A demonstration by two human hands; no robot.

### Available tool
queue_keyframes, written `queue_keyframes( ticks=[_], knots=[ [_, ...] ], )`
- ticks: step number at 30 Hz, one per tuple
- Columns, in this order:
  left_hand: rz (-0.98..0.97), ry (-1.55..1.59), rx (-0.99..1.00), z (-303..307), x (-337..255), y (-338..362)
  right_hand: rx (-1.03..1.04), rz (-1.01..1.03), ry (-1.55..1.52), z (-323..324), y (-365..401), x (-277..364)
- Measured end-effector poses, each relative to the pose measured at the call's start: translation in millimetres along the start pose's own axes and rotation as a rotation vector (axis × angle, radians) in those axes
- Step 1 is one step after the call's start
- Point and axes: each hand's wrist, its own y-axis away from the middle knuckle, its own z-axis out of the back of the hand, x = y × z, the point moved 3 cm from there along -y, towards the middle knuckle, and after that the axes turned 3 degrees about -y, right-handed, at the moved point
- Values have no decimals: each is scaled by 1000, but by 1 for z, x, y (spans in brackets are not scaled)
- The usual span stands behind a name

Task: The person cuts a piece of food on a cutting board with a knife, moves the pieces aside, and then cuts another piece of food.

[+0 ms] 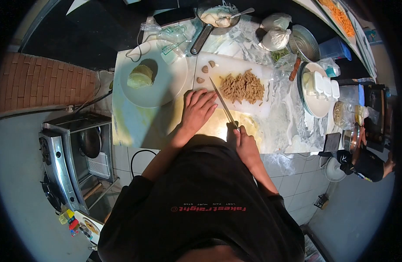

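Note:
My right hand (246, 146) is closed around the handle of a kitchen knife (225, 103), whose blade points up and left across the white cutting board (264, 75). My left hand (198, 109) lies with its fingers stretched out at the board's near left edge, left of the blade, holding nothing. Just right of the blade is a pile of brown food cut into strips (242, 87). A few small brown pieces (200, 80) sit at the board's left side, near the knife tip.
A piece of cabbage (140, 76) rests on a large plate (172, 89) at left. Behind the board stands a pan (202, 39) with a spoon in pale food. White containers (326, 85) occupy a plate at right. Another person (366, 163) is at far right; a gas stove (57, 161) stands lower left.

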Motion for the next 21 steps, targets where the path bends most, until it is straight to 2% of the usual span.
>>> queue_keyframes(
  ticks=[13,16,18,19,21],
  knots=[
    [5,17,-5,1,1,-1,82,45,-128,8,-19,-15],
    [4,8,-7,1,0,-1,24,62,-69,5,-17,-6],
    [7,-4,-7,2,0,0,-25,15,116,1,-15,-5],
    [4,-12,1,2,0,0,-23,18,116,-2,-14,-4],
    [0,-17,5,2,-3,1,-131,46,236,0,-11,-5]
  ],
)
